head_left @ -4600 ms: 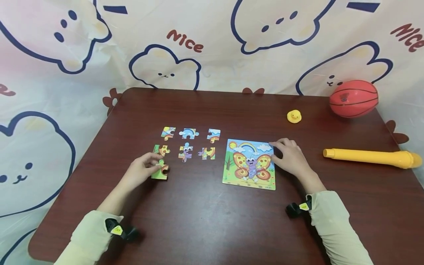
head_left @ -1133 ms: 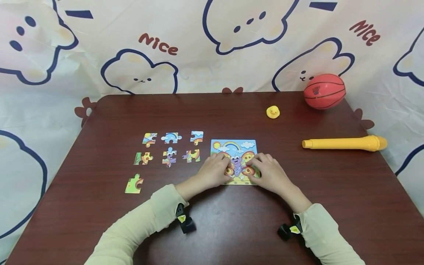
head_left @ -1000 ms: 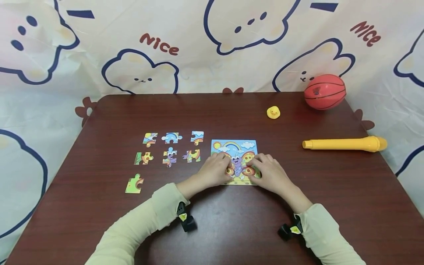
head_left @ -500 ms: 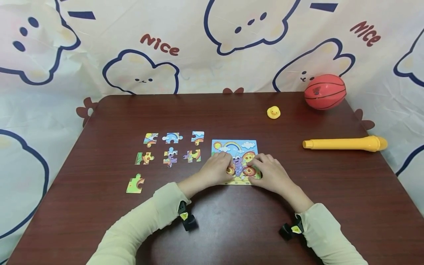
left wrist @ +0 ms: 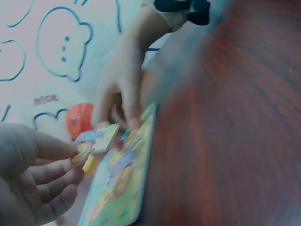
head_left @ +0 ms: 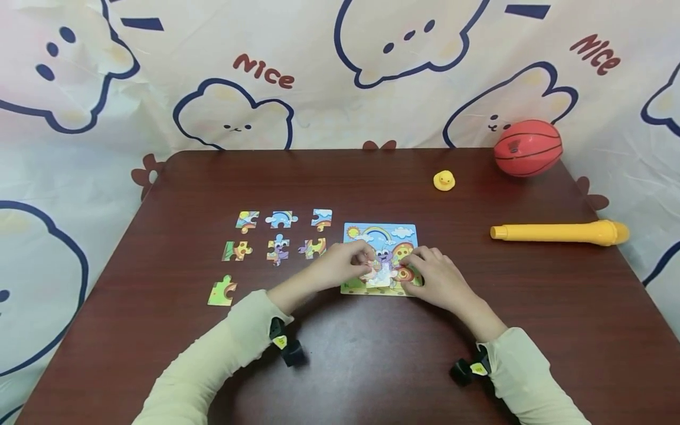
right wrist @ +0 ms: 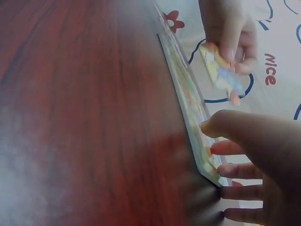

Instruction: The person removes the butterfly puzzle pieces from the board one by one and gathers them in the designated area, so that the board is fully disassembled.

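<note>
In the head view my left hand (head_left: 340, 264) pinches a jigsaw piece (head_left: 379, 276) between thumb and fingers, over the lower middle of the puzzle board (head_left: 353, 287). The left wrist view shows that piece (left wrist: 101, 139) tilted and raised off the board. Printed on the board is a purple butterfly under a rainbow. My right hand (head_left: 442, 277) rests at the board's right side, thumb and fingertips touching it. From the right wrist its fingers (right wrist: 240, 170) look spread and fairly straight along the edge.
Several loose pieces lie left of the board: a back row with a rainbow piece (head_left: 281, 219), a middle row with a purple piece (head_left: 278, 249), and one green piece (head_left: 221, 291) nearer me. Farther off are a yellow duck (head_left: 444, 180), a red ball (head_left: 528, 148) and a yellow stick-like toy (head_left: 558, 232).
Earlier my left hand set the green piece down on the table at left, then came to the board. Since half a second ago it has lifted a piece there. My right hand stays put.
</note>
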`<move>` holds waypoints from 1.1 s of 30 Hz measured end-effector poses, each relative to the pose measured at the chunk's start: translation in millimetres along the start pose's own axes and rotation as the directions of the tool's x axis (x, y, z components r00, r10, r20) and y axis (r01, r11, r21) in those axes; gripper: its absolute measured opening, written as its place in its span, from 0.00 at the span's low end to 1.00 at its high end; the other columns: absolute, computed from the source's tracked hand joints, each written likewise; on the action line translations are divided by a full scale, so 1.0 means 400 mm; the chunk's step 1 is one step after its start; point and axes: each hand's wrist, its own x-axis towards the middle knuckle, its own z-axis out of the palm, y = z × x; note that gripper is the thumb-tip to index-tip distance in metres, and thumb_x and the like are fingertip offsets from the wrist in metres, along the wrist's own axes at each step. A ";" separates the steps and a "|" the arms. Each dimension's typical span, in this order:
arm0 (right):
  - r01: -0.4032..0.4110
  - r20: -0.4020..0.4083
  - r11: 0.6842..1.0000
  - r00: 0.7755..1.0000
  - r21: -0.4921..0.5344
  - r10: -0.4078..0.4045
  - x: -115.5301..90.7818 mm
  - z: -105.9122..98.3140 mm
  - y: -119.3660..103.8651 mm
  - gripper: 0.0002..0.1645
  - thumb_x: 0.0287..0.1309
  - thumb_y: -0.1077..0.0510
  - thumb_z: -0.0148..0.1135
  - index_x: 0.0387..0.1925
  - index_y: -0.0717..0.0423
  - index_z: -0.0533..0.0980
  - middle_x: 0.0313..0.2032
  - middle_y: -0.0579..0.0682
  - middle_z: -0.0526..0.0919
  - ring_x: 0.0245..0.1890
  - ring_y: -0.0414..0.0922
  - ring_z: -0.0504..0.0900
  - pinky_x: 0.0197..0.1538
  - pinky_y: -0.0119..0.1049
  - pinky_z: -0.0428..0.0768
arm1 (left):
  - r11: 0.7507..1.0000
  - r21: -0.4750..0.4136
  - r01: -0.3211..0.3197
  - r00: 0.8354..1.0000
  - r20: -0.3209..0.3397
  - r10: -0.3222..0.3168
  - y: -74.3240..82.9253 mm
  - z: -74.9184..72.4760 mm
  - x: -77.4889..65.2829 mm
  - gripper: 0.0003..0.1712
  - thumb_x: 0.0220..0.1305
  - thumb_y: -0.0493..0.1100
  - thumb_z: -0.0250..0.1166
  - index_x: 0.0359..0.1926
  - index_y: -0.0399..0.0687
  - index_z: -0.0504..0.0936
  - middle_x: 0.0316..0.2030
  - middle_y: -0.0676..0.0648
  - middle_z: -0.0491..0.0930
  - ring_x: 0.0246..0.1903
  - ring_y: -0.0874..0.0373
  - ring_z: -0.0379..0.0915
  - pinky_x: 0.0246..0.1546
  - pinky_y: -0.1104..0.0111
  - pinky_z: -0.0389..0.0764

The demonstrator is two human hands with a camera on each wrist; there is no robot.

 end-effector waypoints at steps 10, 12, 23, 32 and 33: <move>-0.013 0.033 0.999 0.999 0.042 0.011 -0.004 -0.017 0.005 0.24 0.44 0.49 0.65 0.46 0.50 0.74 0.44 0.53 0.72 0.44 0.52 0.69 0.47 0.50 0.68 | 0.997 -0.074 0.025 1.000 -0.002 -0.025 -0.073 -0.146 -0.136 0.04 0.57 0.36 0.61 0.34 0.46 0.77 0.28 0.52 0.79 0.28 0.61 0.74 0.31 0.67 0.74; -0.025 0.036 0.998 0.999 0.052 0.023 -0.004 -0.023 0.007 0.25 0.45 0.49 0.64 0.47 0.51 0.73 0.45 0.54 0.72 0.45 0.53 0.69 0.47 0.50 0.69 | 0.996 -0.066 0.060 0.998 -0.008 -0.061 -0.091 -0.173 -0.168 0.04 0.57 0.35 0.61 0.34 0.46 0.77 0.29 0.52 0.78 0.30 0.60 0.73 0.32 0.66 0.74; -0.081 0.033 0.994 0.996 0.069 0.079 0.000 -0.041 0.013 0.28 0.50 0.47 0.62 0.51 0.56 0.71 0.48 0.58 0.70 0.48 0.54 0.67 0.48 0.52 0.69 | 0.975 0.023 0.219 0.976 -0.024 -0.218 -0.197 -0.224 -0.273 0.05 0.56 0.31 0.59 0.35 0.38 0.76 0.29 0.48 0.78 0.26 0.60 0.73 0.27 0.67 0.75; -0.082 0.032 0.994 0.996 0.075 0.080 0.002 -0.037 0.018 0.28 0.50 0.50 0.62 0.53 0.56 0.71 0.49 0.58 0.70 0.49 0.55 0.67 0.50 0.52 0.68 | 0.935 0.225 0.274 0.961 -0.111 -0.255 -0.207 -0.191 -0.294 0.07 0.52 0.37 0.64 0.31 0.44 0.73 0.24 0.52 0.74 0.25 0.61 0.68 0.26 0.68 0.69; -0.078 0.029 0.994 0.997 0.076 0.076 0.002 -0.036 0.018 0.28 0.50 0.50 0.62 0.53 0.56 0.71 0.49 0.57 0.71 0.49 0.54 0.67 0.49 0.52 0.69 | 0.932 0.245 0.266 0.963 -0.117 -0.244 -0.205 -0.188 -0.296 0.08 0.51 0.37 0.65 0.30 0.44 0.73 0.24 0.52 0.73 0.25 0.60 0.67 0.26 0.68 0.69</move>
